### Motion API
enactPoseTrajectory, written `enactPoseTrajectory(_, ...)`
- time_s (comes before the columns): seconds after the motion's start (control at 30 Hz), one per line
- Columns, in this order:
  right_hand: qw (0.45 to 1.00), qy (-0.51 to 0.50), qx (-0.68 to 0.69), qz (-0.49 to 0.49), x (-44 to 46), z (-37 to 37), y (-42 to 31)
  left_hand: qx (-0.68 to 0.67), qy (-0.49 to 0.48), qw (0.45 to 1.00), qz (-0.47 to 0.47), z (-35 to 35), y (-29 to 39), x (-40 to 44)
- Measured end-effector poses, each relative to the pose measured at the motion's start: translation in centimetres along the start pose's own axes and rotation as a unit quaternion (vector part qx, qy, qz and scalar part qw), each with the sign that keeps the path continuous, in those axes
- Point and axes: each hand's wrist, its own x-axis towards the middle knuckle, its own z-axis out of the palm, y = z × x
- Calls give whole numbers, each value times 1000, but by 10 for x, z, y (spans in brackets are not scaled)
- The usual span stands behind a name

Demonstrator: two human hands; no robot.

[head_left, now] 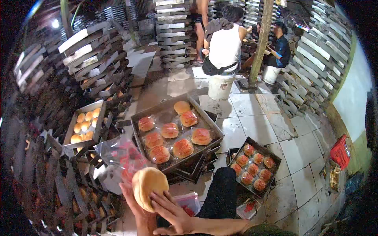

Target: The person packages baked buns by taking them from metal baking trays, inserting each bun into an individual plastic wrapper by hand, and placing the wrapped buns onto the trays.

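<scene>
A round golden bun (pixel 149 188) is held up near the bottom centre, between my two hands. My left hand (pixel 136 202) is closed around its left and lower side, with the fingers partly hidden behind it. The fingers of my right hand (pixel 173 212) press on its lower right face. Just behind the bun are clear plastic bags (pixel 124 157) with red print; whether my left hand touches them I cannot tell. Beyond the bun, a large metal tray (pixel 136 125) carries several bagged buns (pixel 183 148) and a plain-looking bun (pixel 182 107) at its far corner.
A smaller dark tray (pixel 275 151) of bagged buns is at right, a tray of plain buns (pixel 101 122) at left. Stacked trays (pixel 173 35) line the room. A post (pixel 262 43), a red basket (pixel 339 152) and people seated on buckets (pixel 219 88) are farther off.
</scene>
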Motion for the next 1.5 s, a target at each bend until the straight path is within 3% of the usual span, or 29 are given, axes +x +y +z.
enactPoseTrajectory(0.07,996,36,-33,-72,2,-12,11,123,91,982,-112,26,2,-25)
enactPoseTrajectory(0.13,991,87,11,-101,6,-31,21,394,-232,882,-119,17,-8,-32)
enactPoseTrajectory(0.2,995,26,50,-88,3,-46,22,220,-274,906,-235,-10,-13,-28)
enactPoseTrajectory(0.23,995,-10,87,-53,-2,-45,24,77,41,954,-288,-20,-25,-9)
enactPoseTrajectory(0.27,991,-41,123,-18,-4,-43,25,-94,-71,988,-95,20,-2,1)
enactPoseTrajectory(0.33,991,-90,100,23,3,-24,27,-110,-2,991,-71,-12,-8,9)
enactPoseTrajectory(0.37,994,-109,4,19,5,-9,34,25,-39,997,-66,-66,-34,7)
enactPoseTrajectory(0.4,987,-132,-91,14,5,1,41,80,73,989,-96,-54,-41,3)
enactPoseTrajectory(0.47,988,-137,-48,53,16,-5,44,25,48,998,-42,-57,-52,-10)
enactPoseTrajectory(0.53,985,-141,4,98,20,-5,43,-78,81,989,-96,-56,-50,11)
enactPoseTrajectory(0.6,978,-201,-54,28,22,-2,45,-52,147,987,37,-41,-37,16)
enactPoseTrajectory(0.63,966,-219,-133,30,21,10,47,-88,73,993,22,-77,-58,21)
enactPoseTrajectory(0.73,938,-321,-99,82,35,16,59,-194,116,971,-72,-108,-47,31)
enactPoseTrajectory(0.77,915,-367,-165,-13,27,16,65,-159,142,975,-67,-154,-60,34)
enactPoseTrajectory(0.8,915,-369,-162,-14,22,22,80,-158,146,974,-66,-152,-58,34)
enactPoseTrajectory(0.87,929,-221,-277,-111,12,30,104,126,185,969,107,-140,-63,30)
enactPoseTrajectory(0.9,890,-360,-245,138,55,24,72,125,191,968,105,-142,-59,27)
enactPoseTrajectory(1.0,914,-298,-250,119,65,22,55,-4,316,948,34,-148,-32,40)
enactPoseTrajectory(1.03,925,-262,-249,119,64,21,49,62,323,935,130,-138,-34,35)
enactPoseTrajectory(1.07,934,-229,-245,121,59,20,41,69,329,933,127,-132,-23,30)
enactPoseTrajectory(1.13,950,-160,-247,109,55,15,33,-163,290,943,11,-122,-4,28)
enactPoseTrajectory(1.17,951,-157,-246,105,50,12,39,-175,286,942,-8,-129,-7,30)
enactPoseTrajectory(1.2,939,-216,-67,261,39,10,53,-173,284,943,-5,-114,-2,29)
enactPoseTrajectory(1.23,869,-261,119,402,29,8,62,-150,274,950,-14,-97,3,27)
enactPoseTrajectory(1.33,888,-209,223,342,7,4,69,-110,248,962,-26,-89,-5,26)
enactPoseTrajectory(1.37,921,-228,78,306,24,-10,43,-114,242,963,-8,-85,-7,26)
enactPoseTrajectory(1.4,923,-225,82,301,19,-14,42,-116,234,965,9,-80,-7,25)
enactPoseTrajectory(1.47,969,-204,-134,37,10,-22,47,-139,226,964,-24,-67,-7,20)
enactPoseTrajectory(1.5,955,-227,-187,37,9,-27,48,-131,197,971,-22,-60,-8,19)
